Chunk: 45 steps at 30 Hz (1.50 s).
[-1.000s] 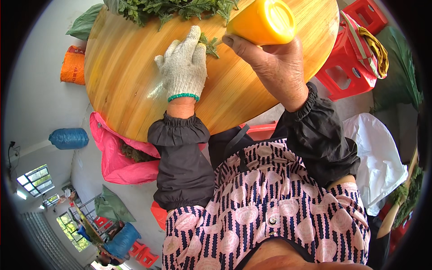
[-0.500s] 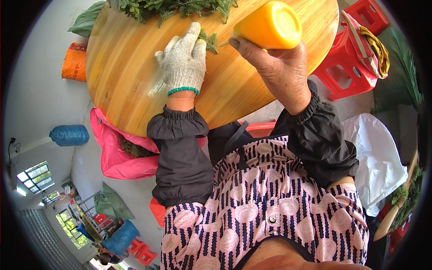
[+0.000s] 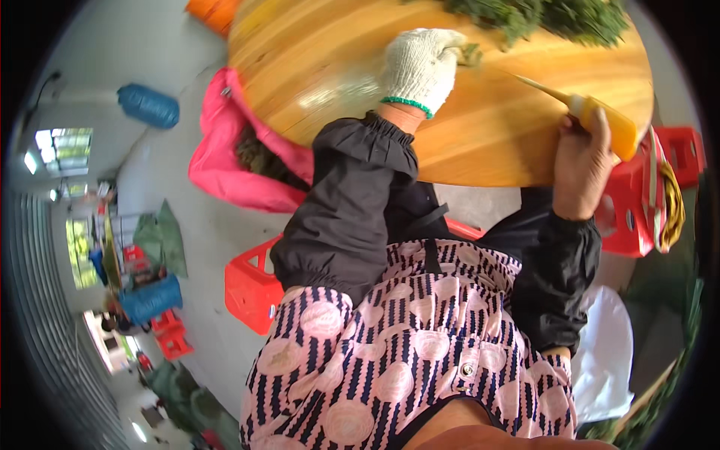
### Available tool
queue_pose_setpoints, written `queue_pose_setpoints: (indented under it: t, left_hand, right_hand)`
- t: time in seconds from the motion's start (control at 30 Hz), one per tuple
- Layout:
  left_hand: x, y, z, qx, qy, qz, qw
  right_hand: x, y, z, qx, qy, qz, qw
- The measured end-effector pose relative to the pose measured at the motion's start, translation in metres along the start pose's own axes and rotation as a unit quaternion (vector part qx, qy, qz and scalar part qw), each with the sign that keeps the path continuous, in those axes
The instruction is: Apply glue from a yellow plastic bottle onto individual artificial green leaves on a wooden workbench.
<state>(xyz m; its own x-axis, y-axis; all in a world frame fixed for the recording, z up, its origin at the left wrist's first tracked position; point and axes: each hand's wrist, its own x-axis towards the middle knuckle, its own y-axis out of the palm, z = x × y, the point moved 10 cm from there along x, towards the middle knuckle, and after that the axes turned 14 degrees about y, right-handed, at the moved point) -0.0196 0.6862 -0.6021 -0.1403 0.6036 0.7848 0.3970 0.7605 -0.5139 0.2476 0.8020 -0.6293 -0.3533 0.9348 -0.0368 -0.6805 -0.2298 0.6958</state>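
Note:
My left hand (image 3: 421,71), in a white knit glove with a green cuff edge, is closed over the round wooden table (image 3: 495,142). A small green sprig (image 3: 471,54) sticks out at its fingertips, pinched between thumb and fingers as far as I can see. In my bare right hand (image 3: 583,169), near the table's right edge, is a yellow squeeze bottle (image 3: 613,129) with a long thin nozzle. The bottle lies tilted, its nozzle pointing left and away from me, apart from the sprig. Slight blur softens the fingers.
Green fir-like branches (image 3: 555,19) are heaped at the table's far side. A pink bag (image 3: 217,172) with dark contents hangs by the left edge. Red stools (image 3: 247,292) stand on both sides. A white sack (image 3: 604,360) is at my lower right.
The view has turned, shifting the scene. The bottle has moved right, away from the sprig, its nozzle now fully visible. My left fingers, stretched out before, are now curled at the sprig.

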Motion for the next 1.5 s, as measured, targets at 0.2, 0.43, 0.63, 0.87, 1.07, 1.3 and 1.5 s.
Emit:
queue_pose_setpoints:
  t: [0.2, 0.43, 0.63, 0.87, 1.07, 1.3, 1.5]
  left_hand:
    - [-0.069, -0.186, -0.002, -0.121, -0.199, -0.350, 0.907]
    - [-0.173, -0.275, 0.091, 0.419, -0.516, 0.170, 0.727]
    - [-0.030, -0.153, 0.017, 0.283, -0.132, -0.002, 0.950]
    - [0.076, 0.095, -0.023, -0.094, -0.175, 0.069, 0.978]
    - [0.093, 0.140, -0.055, 0.247, 0.010, 0.126, 0.961]
    - [0.042, 0.103, -0.071, -0.015, -0.233, 0.184, 0.955]
    - [0.068, 0.062, -0.097, 0.005, -0.070, 0.091, 0.993]
  right_hand:
    - [-0.015, 0.013, -0.004, -0.034, 0.020, 0.005, 0.999]
    - [-0.004, -0.010, 0.018, -0.127, -0.054, -0.011, 0.990]
    - [0.035, -0.020, 0.054, 0.019, -0.029, -0.003, 0.999]
    - [0.047, -0.060, 0.074, 0.057, -0.048, -0.065, 0.995]
    - [0.058, -0.064, 0.068, 0.074, -0.022, -0.049, 0.996]
    - [0.053, -0.060, 0.078, 0.053, -0.034, -0.046, 0.997]
    - [0.053, -0.053, 0.076, 0.050, -0.035, -0.039, 0.997]
